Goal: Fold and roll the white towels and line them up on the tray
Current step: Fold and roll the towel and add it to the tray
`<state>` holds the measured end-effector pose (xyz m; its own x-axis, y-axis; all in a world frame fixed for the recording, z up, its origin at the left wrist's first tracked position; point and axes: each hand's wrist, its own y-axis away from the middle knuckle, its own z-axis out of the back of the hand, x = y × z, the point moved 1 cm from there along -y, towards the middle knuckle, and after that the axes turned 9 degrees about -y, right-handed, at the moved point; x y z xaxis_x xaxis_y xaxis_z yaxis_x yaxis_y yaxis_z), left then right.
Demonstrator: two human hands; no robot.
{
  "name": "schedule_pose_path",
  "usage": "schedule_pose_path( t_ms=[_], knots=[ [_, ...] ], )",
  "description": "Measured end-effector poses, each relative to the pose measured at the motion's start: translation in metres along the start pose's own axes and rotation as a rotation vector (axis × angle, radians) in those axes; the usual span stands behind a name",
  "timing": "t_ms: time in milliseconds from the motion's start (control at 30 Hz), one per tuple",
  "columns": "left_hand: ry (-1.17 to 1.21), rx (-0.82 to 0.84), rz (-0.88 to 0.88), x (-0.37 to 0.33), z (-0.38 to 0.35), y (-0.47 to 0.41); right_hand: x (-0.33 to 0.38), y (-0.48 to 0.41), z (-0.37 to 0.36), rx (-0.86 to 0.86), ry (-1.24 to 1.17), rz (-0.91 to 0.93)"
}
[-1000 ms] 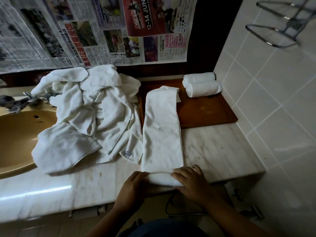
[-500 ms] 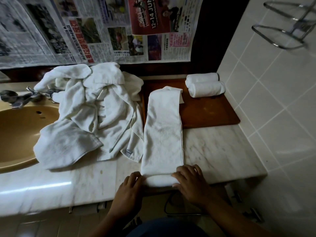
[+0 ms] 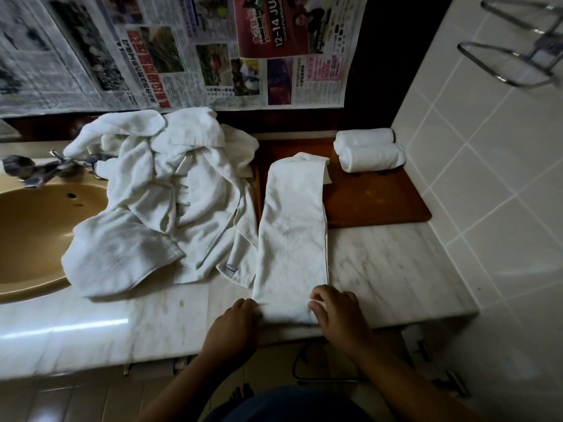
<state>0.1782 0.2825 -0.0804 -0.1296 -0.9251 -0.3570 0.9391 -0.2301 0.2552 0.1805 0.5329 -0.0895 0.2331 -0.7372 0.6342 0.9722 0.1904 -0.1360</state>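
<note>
white terry makes up the folded towel point(image 3: 292, 239), a long narrow strip running from the near edge of the marble counter point(image 3: 390, 263) up onto the near left part of the wooden tray point(image 3: 374, 202). the only writing that reads is "12-14 jun" on a red advert in the newspaper point(image 3: 182, 47) on the far wall; a small tag point(image 3: 231, 270) on the loose towel pile point(image 3: 158, 202) is too small to read. two rolled towels point(image 3: 371, 156) lie side by side at the tray's far right, against the tiled wall point(image 3: 487, 178), with bare wood between them and the strip. bare marble lies right of the strip. the pile touches the strip's left edge and spills over the sink point(image 3: 33, 233) rim. the left hand point(image 3: 234, 324) curls round the left end of a short roll at the strip's near end, and the right hand point(image 3: 338, 312) pinches its right end. a second ago that end lay flat at the counter lip; it is now turned over into a roll, slightly farther in.
</note>
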Motion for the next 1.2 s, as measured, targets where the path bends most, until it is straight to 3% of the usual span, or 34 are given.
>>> schedule_pose_path(
  t_ms=[167, 333, 533, 600, 667, 833, 1200],
  knots=[
    [-0.097, 0.151, 0.065, -0.011, 0.010, -0.024, -0.004, 0.003, -0.015, -0.008, 0.169, 0.019],
    [-0.196, 0.259, 0.100, -0.023, 0.017, -0.039, 0.003, 0.018, -0.015, -0.109, 0.308, 0.239],
    [-0.301, 0.343, 0.046, -0.024, 0.019, -0.051, -0.008, 0.032, -0.014, -0.074, 0.306, 0.205],
    [-0.387, 0.232, 0.077, -0.027, 0.018, -0.045, -0.004, 0.026, -0.009, -0.062, 0.283, 0.173],
    [-0.479, -0.018, 0.047, -0.034, 0.019, -0.032, 0.000, 0.017, -0.005, -0.012, 0.232, 0.105],
    [-0.362, -0.288, -0.332, -0.023, 0.000, -0.014, -0.004, 0.003, 0.006, 0.152, 0.114, -0.057],
    [-0.314, -0.197, -0.334, -0.007, 0.000, -0.006, -0.003, -0.009, 0.003, 0.244, 0.208, -0.076]
  ],
)
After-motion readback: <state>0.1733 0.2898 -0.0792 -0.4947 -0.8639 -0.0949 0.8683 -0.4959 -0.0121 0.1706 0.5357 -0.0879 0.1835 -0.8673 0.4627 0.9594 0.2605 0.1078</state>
